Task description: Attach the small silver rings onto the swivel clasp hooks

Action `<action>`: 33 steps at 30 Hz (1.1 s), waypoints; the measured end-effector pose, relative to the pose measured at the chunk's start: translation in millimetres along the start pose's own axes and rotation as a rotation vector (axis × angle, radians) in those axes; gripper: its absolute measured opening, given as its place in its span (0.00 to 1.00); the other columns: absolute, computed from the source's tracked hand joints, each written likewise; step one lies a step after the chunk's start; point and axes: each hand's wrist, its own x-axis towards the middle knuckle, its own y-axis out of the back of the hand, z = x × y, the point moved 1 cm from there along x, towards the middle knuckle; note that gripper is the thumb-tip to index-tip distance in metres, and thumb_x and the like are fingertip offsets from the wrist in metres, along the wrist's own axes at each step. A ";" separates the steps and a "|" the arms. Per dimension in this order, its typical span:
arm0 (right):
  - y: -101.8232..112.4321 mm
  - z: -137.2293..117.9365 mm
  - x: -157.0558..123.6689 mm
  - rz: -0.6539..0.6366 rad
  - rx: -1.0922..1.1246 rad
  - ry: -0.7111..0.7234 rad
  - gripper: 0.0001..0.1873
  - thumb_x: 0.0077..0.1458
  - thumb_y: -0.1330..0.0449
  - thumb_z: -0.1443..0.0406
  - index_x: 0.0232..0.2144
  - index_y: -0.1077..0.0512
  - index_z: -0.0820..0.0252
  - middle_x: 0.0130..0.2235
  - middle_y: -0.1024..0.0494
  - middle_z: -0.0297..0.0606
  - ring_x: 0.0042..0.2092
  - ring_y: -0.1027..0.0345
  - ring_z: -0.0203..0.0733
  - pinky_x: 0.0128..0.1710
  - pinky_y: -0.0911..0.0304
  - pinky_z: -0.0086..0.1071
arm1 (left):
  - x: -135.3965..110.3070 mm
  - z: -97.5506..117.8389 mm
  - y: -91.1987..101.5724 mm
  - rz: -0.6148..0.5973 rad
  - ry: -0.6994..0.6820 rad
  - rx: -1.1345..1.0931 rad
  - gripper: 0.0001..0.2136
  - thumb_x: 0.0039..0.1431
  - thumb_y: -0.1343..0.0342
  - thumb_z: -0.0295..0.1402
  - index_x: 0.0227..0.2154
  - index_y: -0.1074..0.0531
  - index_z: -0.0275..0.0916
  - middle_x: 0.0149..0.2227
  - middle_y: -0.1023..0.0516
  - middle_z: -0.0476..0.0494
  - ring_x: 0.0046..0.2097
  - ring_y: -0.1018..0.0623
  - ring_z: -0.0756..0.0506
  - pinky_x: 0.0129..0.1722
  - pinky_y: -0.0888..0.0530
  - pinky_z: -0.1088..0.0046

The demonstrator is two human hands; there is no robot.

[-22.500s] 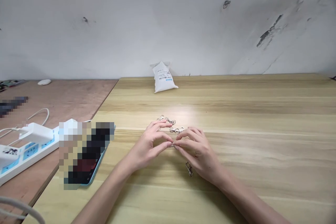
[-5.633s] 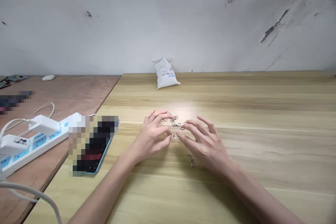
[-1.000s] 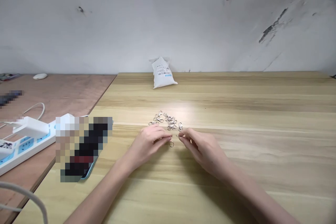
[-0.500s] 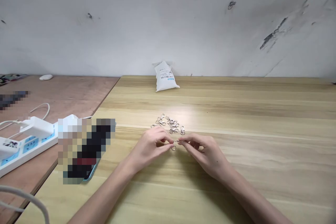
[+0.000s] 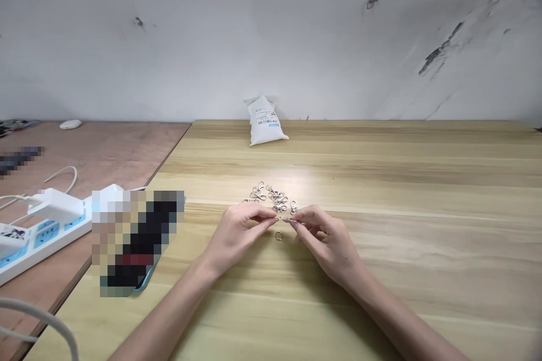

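Observation:
My left hand [image 5: 243, 231] is closed in a pinch, with the edge of a small metal ring [image 5: 277, 219] showing at its fingertips. Opposite it, my right hand [image 5: 324, 237] pinches a silver swivel snap hook [image 5: 287, 219], its tip pointing at the ring. The two pieces are very close; whether they touch is too small to tell. Just below the fingertips, a loose metal ring [image 5: 279, 236] lies flat on the wooden table [image 5: 423, 225]. Beyond my hands is a loose pile of several snap hooks [image 5: 277, 196], some with rings on them. One more snap hook [image 5: 293, 207] lies near my right fingers.
A white plastic packet [image 5: 266, 121] with a printed label stands near the wall. To the left are a blurred-out phone [image 5: 141, 242] with a teal edge, a power strip [image 5: 46, 237] with white plugs, and white cables [image 5: 46, 318]. A brown board [image 5: 127, 146] adjoins the table.
Both hands have moved slightly up and away from the loose ring, which now lies uncovered below them. The ring and snap hook stay pinched close together.

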 end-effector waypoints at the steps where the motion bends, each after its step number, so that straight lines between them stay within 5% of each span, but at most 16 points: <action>1: 0.4 0.2 0.1 0.001 0.008 -0.006 0.09 0.61 0.44 0.59 0.35 0.29 0.59 0.26 0.25 0.35 0.24 0.33 0.34 0.21 0.40 0.26 | -0.2 0.0 0.3 -0.008 0.003 -0.010 0.05 0.59 0.41 0.29 0.35 0.21 0.39 0.36 0.17 0.45 0.38 0.19 0.46 0.40 0.23 0.70; 6: 3.9 0.3 1.9 0.019 -0.041 0.054 0.09 0.62 0.44 0.61 0.35 0.26 0.59 0.32 0.21 0.40 0.26 0.31 0.35 0.23 0.36 0.28 | -0.9 -1.5 1.9 -0.029 0.024 -0.003 0.04 0.60 0.42 0.29 0.36 0.22 0.40 0.35 0.17 0.46 0.37 0.19 0.47 0.39 0.22 0.70; 9: 8.4 -2.7 4.8 0.050 -0.148 0.220 0.07 0.61 0.43 0.65 0.35 0.24 0.57 0.43 0.20 0.43 0.41 0.26 0.43 0.38 0.30 0.37 | 0.0 -1.5 3.5 0.009 -0.075 0.131 0.03 0.58 0.40 0.29 0.32 0.22 0.41 0.48 0.21 0.42 0.53 0.25 0.42 0.54 0.27 0.56; 12: 12.8 -5.6 7.1 0.094 -0.340 0.358 0.07 0.61 0.42 0.67 0.36 0.23 0.53 0.53 0.24 0.42 0.55 0.34 0.48 0.52 0.36 0.49 | 1.1 -1.1 5.1 0.034 -0.131 0.253 0.03 0.57 0.39 0.29 0.29 0.22 0.41 0.62 0.34 0.43 0.67 0.42 0.37 0.62 0.40 0.45; 16: 14.0 -7.9 7.0 0.137 -0.505 0.417 0.08 0.61 0.42 0.66 0.34 0.22 0.52 0.62 0.34 0.41 0.64 0.46 0.53 0.58 0.45 0.57 | 1.7 -0.7 5.2 0.016 -0.129 0.312 0.03 0.57 0.38 0.31 0.28 0.22 0.41 0.65 0.39 0.42 0.69 0.49 0.36 0.64 0.46 0.42; 33: 11.8 -9.8 5.6 0.139 -0.591 0.496 0.09 0.61 0.42 0.67 0.33 0.21 0.53 0.63 0.36 0.43 0.68 0.54 0.55 0.61 0.52 0.61 | 0.3 0.6 4.2 0.013 -0.188 0.405 0.05 0.59 0.40 0.35 0.30 0.21 0.43 0.67 0.42 0.43 0.70 0.52 0.36 0.65 0.53 0.40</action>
